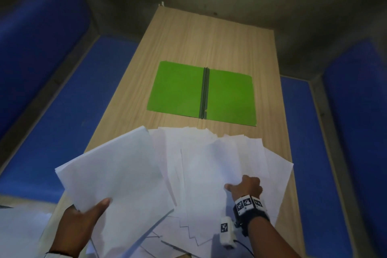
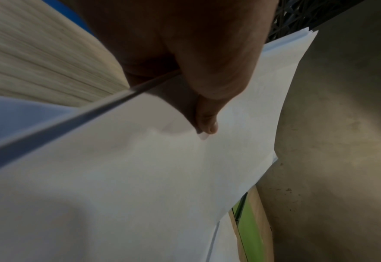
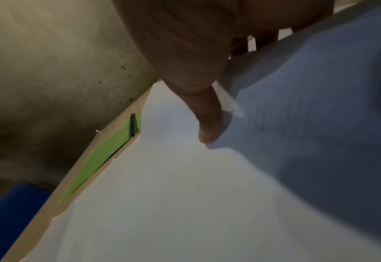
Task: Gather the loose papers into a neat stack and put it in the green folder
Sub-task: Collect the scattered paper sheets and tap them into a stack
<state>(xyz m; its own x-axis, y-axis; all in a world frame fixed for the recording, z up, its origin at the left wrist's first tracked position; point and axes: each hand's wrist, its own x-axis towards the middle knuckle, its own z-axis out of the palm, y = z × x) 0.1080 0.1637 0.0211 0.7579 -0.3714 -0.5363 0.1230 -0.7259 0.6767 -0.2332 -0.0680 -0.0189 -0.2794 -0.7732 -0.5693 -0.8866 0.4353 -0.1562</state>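
The left hand [image 1: 81, 222] holds a bundle [image 1: 117, 174] of white sheets lifted off the table [image 1: 209, 37], near the front-left corner; its thumb lies on top of the bundle and the fingers are hidden beneath, so the hand is clamped on the bundle's near edge. The left wrist view shows the same thumb [image 2: 207, 122] pressed flat on the top sheet, with the bundle's edge running under the palm. The right hand [image 1: 247, 187] rests on the loose papers [image 1: 209, 163], which are fanned across the near half of the table, many overlapping and some corners hanging past the right edge. In the right wrist view its thumb [image 3: 207, 127] lies on top of 1 sheet while the other fingers curl under a raised edge beside it, pinching that paper; how many sheets it has cannot be told. A black wristband [image 1: 251, 207] with square markers sits on the right wrist. The folder [image 1: 178, 88] lies open and flat in the middle of the table, just beyond the far edge of the papers, its dark spine [image 1: 204, 92] running between the 2 green covers. Blue cushions [image 1: 41, 111] flank the table on both sides.
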